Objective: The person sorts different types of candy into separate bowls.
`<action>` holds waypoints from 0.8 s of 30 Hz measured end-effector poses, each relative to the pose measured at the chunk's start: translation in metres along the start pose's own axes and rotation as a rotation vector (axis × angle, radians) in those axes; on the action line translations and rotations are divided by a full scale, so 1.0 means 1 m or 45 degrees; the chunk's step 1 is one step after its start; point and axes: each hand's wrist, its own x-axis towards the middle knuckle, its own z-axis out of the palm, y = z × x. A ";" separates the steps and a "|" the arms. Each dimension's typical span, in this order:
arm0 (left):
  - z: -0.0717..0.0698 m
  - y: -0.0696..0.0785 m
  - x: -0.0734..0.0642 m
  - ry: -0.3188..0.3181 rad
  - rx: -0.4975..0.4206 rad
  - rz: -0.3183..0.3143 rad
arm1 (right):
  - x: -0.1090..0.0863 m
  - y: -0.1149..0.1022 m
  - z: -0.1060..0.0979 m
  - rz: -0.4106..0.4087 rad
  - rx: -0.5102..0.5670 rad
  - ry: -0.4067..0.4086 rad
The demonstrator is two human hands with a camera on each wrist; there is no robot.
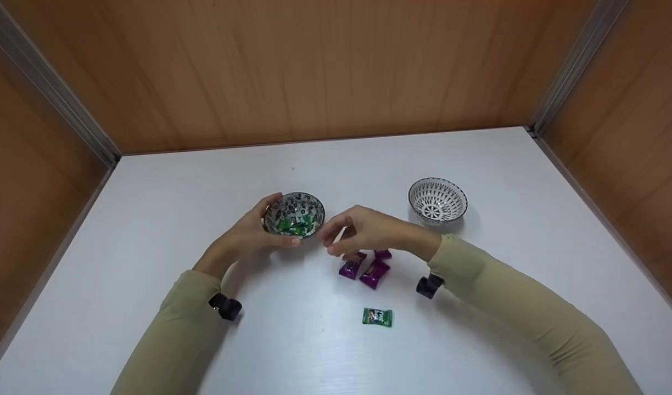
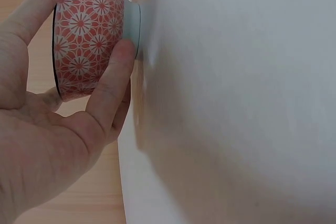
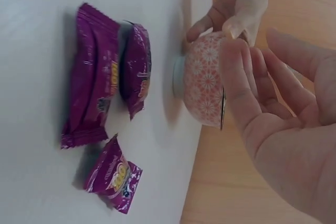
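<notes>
My left hand grips a small bowl on the white table, thumb on the far rim and fingers on the near side. The bowl's outside is red with white flowers, and green-wrapped candies lie inside it. My right hand hovers just right of the bowl, fingers loosely curled with nothing in them. Under that hand lie three purple-wrapped candies, also seen in the right wrist view. A single green candy lies nearer to me.
A second bowl, white with black line patterns, stands at the right rear. Wooden walls close in the white table at the back and on both sides.
</notes>
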 end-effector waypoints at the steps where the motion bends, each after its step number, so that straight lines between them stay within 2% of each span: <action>1: 0.000 0.000 0.000 0.000 -0.003 0.007 | -0.004 -0.001 0.002 0.001 -0.051 -0.026; 5: -0.001 0.001 -0.002 -0.001 -0.014 0.020 | -0.023 0.000 0.010 -0.045 -0.314 -0.112; 9: -0.002 0.002 -0.003 -0.013 -0.022 0.021 | -0.043 0.003 0.019 -0.019 -0.460 -0.151; 15: -0.003 0.002 -0.006 -0.021 -0.032 0.023 | -0.064 0.016 0.021 0.070 -0.431 -0.210; 24: -0.002 -0.001 -0.003 -0.003 -0.006 -0.009 | -0.077 0.034 0.020 0.135 -0.372 -0.207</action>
